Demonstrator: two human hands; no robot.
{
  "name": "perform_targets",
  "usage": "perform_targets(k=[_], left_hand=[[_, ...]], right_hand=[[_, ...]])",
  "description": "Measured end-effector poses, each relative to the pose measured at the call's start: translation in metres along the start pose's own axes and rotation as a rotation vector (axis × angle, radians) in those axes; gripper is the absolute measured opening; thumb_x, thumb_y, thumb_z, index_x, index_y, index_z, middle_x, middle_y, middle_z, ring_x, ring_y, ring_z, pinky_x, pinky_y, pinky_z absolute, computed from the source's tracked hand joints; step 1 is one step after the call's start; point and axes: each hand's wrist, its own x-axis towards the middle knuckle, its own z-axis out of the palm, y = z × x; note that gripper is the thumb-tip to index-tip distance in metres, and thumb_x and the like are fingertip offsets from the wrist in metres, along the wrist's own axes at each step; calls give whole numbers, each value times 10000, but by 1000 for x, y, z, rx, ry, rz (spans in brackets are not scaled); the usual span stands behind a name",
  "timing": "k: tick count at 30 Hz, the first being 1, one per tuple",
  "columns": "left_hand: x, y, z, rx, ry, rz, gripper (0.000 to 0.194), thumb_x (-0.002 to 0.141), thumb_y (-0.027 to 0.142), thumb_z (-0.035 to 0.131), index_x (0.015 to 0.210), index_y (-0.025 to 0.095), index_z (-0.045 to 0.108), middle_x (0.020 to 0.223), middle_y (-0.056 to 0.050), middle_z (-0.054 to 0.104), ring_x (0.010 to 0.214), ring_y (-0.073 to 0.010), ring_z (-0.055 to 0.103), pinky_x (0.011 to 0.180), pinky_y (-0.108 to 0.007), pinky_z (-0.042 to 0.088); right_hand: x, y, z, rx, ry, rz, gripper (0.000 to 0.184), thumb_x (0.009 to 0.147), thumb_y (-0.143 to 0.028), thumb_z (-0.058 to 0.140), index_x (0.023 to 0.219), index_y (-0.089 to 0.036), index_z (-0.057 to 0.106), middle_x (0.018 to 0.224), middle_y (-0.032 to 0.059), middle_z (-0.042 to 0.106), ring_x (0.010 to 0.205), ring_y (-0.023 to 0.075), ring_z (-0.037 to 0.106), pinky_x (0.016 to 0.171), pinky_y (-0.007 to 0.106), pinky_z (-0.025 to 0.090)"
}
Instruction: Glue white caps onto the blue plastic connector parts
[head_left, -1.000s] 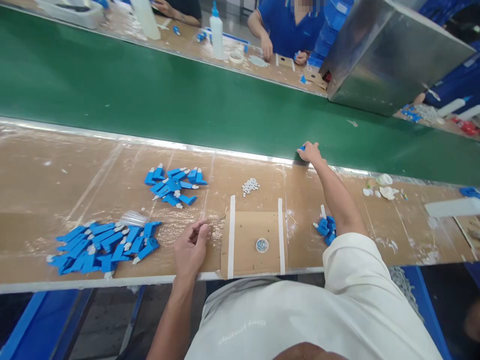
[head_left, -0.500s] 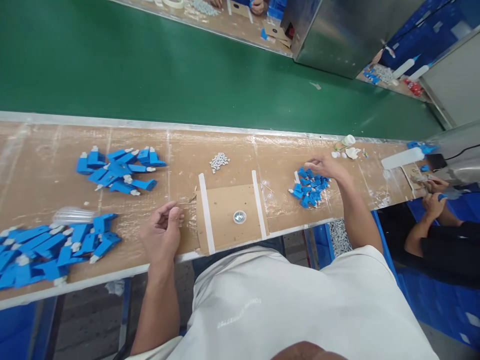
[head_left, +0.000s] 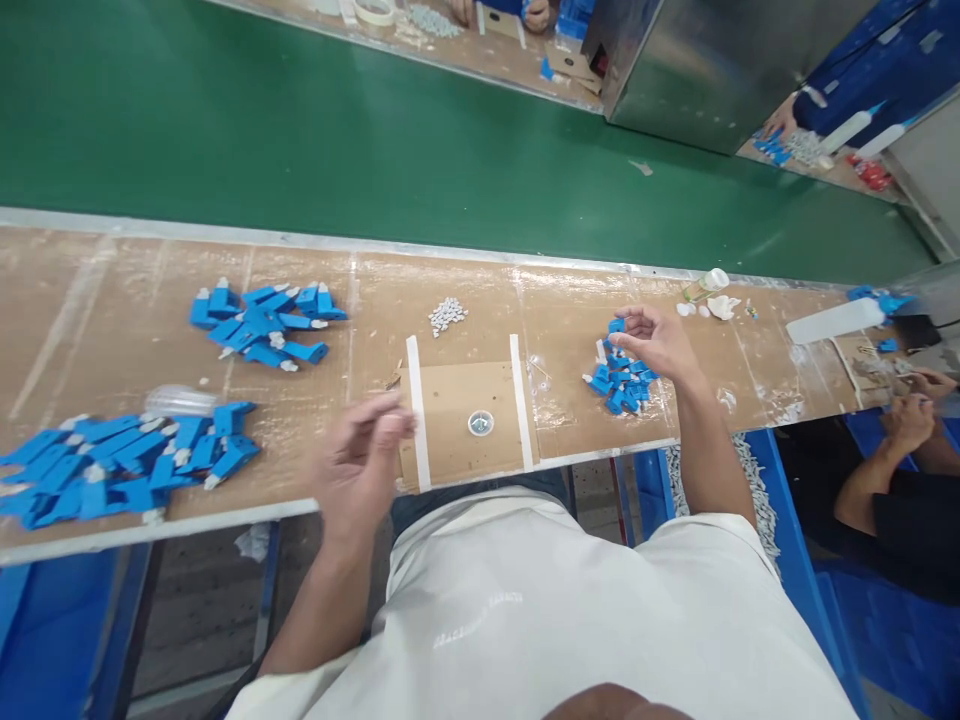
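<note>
My right hand (head_left: 660, 342) is over a heap of small blue plastic parts (head_left: 626, 385), its thumb and fingers closed on one blue plastic part (head_left: 616, 327) at the heap's far side. Smeared a little by motion, my left hand (head_left: 364, 455) hovers beside the left edge of a cardboard sheet (head_left: 450, 400). Its fingers are loosely curled and apart from the thumb, and nothing shows in them. On the cardboard, between two white tape strips, lies a small round clear dish (head_left: 481, 423) with something dark in it. Beyond the cardboard is a little pile of grey-white pieces (head_left: 448, 315).
Two piles of longer blue parts with white tips, one far (head_left: 262, 325) and one near (head_left: 135, 465), lie at left beside a clear plastic cover (head_left: 180, 401). At right are a small jar (head_left: 716, 281) and a white squeeze bottle (head_left: 836, 321). A co-worker's hands (head_left: 911, 420) work farther right.
My left hand has moved right toward the cardboard. My right hand has closed on a blue part from the heap. The whole view has shifted slightly.
</note>
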Motion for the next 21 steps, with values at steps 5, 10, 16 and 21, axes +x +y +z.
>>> perform_targets(k=[5, 10, 16, 21], left_hand=[[-8, 21, 46, -229, -599, -146, 522, 935, 498, 729, 1357, 192, 698, 1259, -153, 774, 1089, -259, 772, 961, -386, 618], [1, 8, 57, -302, -458, -146, 499, 892, 533, 769, 1242, 177, 750, 1198, -128, 790, 1103, -267, 764, 941, -360, 620], [16, -17, 29, -387, -285, -319, 463, 785, 557, 860, 990, 151, 772, 920, -93, 793, 803, -203, 775, 673, -272, 596], [23, -36, 21, -473, -204, -418, 486, 643, 549, 954, 861, 162, 757, 813, -34, 736, 734, -169, 750, 656, -255, 577]], right_hand=[[-63, -84, 60, 400, -119, -325, 592, 738, -525, 915, 1192, -224, 684, 935, 43, 775, 776, 182, 738, 759, 336, 654], [-80, -119, 96, 320, -106, -596, 519, 848, -492, 844, 1271, -261, 651, 1110, 72, 773, 979, 241, 769, 890, 402, 665], [-69, -83, 118, 383, -209, -413, 422, 866, -521, 811, 1156, -221, 747, 982, 61, 745, 795, 183, 712, 714, 336, 641], [-70, -58, 160, 417, -271, -189, 433, 830, -578, 807, 1028, -192, 807, 812, 15, 639, 639, 125, 552, 593, 287, 510]])
